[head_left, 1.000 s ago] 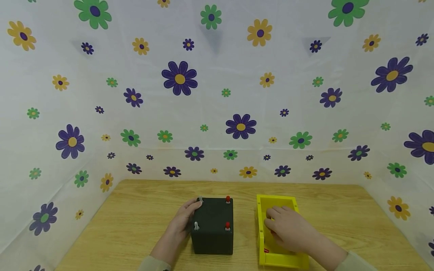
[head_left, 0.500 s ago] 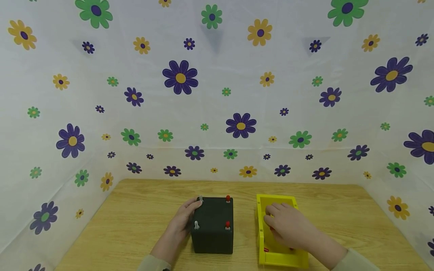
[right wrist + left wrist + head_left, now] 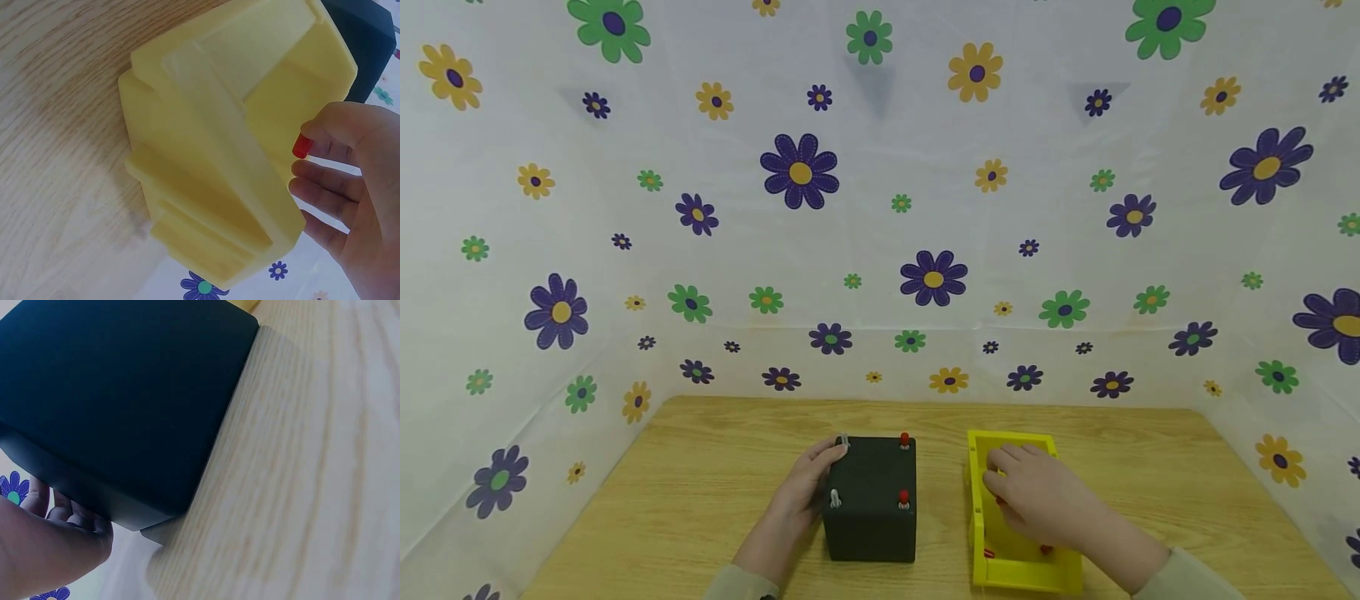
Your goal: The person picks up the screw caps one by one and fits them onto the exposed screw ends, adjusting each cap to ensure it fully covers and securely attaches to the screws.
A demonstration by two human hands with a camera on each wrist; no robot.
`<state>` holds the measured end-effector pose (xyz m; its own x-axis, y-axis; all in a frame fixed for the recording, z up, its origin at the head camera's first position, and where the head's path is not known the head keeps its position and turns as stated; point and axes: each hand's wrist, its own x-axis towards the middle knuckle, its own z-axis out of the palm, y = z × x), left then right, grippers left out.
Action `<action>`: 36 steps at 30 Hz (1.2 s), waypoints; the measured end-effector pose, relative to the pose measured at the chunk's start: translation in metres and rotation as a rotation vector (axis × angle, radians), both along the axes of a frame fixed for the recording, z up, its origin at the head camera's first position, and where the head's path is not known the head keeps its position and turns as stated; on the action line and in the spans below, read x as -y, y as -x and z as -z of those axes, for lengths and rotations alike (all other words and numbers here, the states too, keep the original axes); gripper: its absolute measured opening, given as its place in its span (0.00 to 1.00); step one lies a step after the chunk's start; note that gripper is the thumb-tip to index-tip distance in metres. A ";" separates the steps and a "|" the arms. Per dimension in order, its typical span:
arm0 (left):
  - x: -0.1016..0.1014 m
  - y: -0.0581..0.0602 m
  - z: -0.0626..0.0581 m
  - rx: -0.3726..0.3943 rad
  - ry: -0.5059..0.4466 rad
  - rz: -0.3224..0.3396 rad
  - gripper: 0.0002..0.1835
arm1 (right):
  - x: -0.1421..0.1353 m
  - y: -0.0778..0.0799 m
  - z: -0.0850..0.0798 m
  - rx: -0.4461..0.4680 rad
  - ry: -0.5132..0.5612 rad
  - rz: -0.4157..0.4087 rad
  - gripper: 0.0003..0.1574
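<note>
A black box (image 3: 872, 471) with toggle switches at its top corners stands on the table. The two right levers wear red caps (image 3: 904, 497); the two left ones are bare metal levers (image 3: 835, 498). My left hand (image 3: 801, 487) grips the box's left side, thumb at the top edge by the far lever, fingers against the side. Inside the yellow bin (image 3: 1026, 575) is my right hand (image 3: 1045, 496). Its thumb and index finger pinch a small red cap (image 3: 302, 147), and the other fingers are loosely bent in the right wrist view.
Small red pieces (image 3: 989, 553) lie on the bin's floor near its front end. The bin stands to the right of the box, with a gap of wooden table (image 3: 942, 508) between them. A flower-printed sheet (image 3: 865, 233) hangs behind and at both sides.
My right hand has shifted slightly up and left within the bin, and a red piece by its wrist has come into view. The left hand and the box keep their places.
</note>
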<state>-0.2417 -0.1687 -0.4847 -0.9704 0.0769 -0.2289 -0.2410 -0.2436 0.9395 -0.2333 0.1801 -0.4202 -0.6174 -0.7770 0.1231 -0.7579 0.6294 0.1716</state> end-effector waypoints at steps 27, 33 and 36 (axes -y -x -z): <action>0.000 0.000 0.000 -0.018 -0.019 0.010 0.09 | 0.006 0.000 -0.010 -0.065 0.003 -0.054 0.07; 0.001 0.000 -0.001 -0.014 -0.029 0.024 0.12 | 0.008 -0.001 -0.013 -0.076 -0.003 -0.058 0.06; 0.001 0.000 -0.001 -0.010 -0.031 0.026 0.14 | 0.009 -0.001 -0.015 -0.087 0.000 -0.069 0.06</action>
<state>-0.2415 -0.1695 -0.4833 -0.9703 0.1091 -0.2159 -0.2378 -0.2667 0.9340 -0.2320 0.1711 -0.4048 -0.5495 -0.8172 0.1739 -0.7815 0.5763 0.2389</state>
